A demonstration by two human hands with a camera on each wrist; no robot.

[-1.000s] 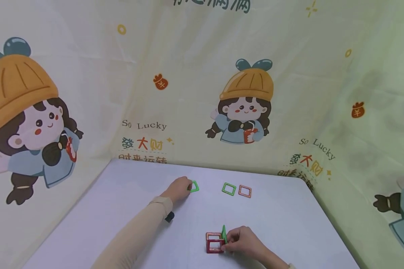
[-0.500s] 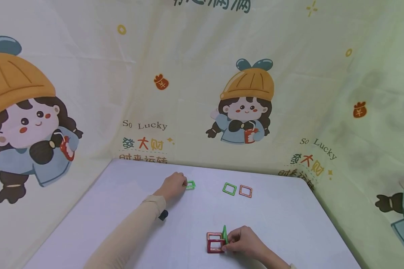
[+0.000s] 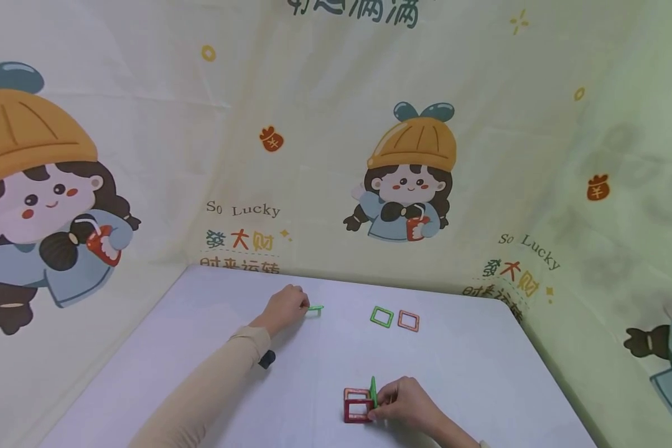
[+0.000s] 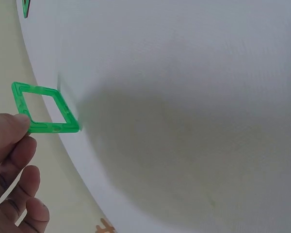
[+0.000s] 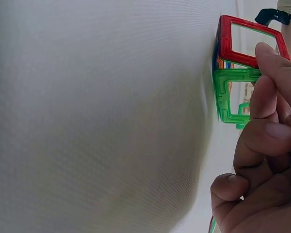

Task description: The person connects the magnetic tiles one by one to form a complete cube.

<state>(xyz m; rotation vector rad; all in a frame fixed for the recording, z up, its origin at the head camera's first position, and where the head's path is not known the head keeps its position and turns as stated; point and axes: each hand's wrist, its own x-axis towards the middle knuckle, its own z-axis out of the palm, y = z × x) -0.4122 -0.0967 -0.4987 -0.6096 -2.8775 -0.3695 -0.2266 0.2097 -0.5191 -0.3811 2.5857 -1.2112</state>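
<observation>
In the left wrist view, my left hand (image 3: pixel 284 309) pinches a green square magnetic tile (image 4: pixel 53 127) by one corner, between thumb and forefinger. The tile is tilted at the far part of the table. My right hand (image 3: pixel 409 404) grips the corner of a small standing build near the front. Its thumb lies on a red square magnetic tile (image 5: pixel 226 39), and its forefinger is against an upright green magnetic tile (image 5: pixel 222 97). An orange magnetic tile (image 3: pixel 357 391) shows behind the red one. My right fingers partly hide the red and green tiles.
Further back on the white table (image 3: pixel 470 361), a green square tile (image 3: pixel 373 314) and an orange square tile (image 3: pixel 399 318) lie flat side by side. A printed cloth (image 3: pixel 313 186) hangs around the table's back and sides.
My left hand has drawn slightly leftward with the green tile, which has turned so the head view shows it nearly edge-on. My right hand stays at the build.
</observation>
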